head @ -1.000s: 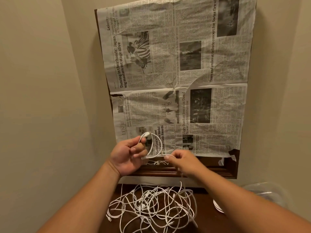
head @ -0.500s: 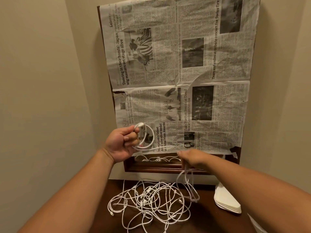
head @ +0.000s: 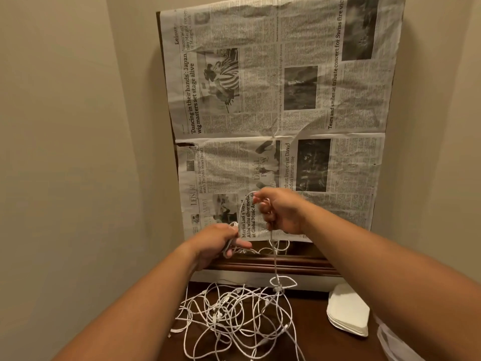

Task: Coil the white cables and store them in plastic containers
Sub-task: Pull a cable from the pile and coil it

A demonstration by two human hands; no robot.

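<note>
White cables (head: 234,316) lie tangled on the dark table (head: 312,342) at 6 o'clock, and one strand (head: 275,259) rises from the heap to the hands. The left hand (head: 218,241) grips the started coil, while the right hand (head: 281,212), pinching the strand, has swung up from below to the left hand's 1 o'clock, so another turn is probably being laid. Motion blur hides the coil's turns, and the frame edge cuts off what looks like a plastic container (head: 390,345) at 4 o'clock.

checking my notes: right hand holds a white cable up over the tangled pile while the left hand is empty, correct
No. The head view shows the left hand gripping loops of the white cable, not empty. The right hand does hold it up over the tangled pile.
</note>
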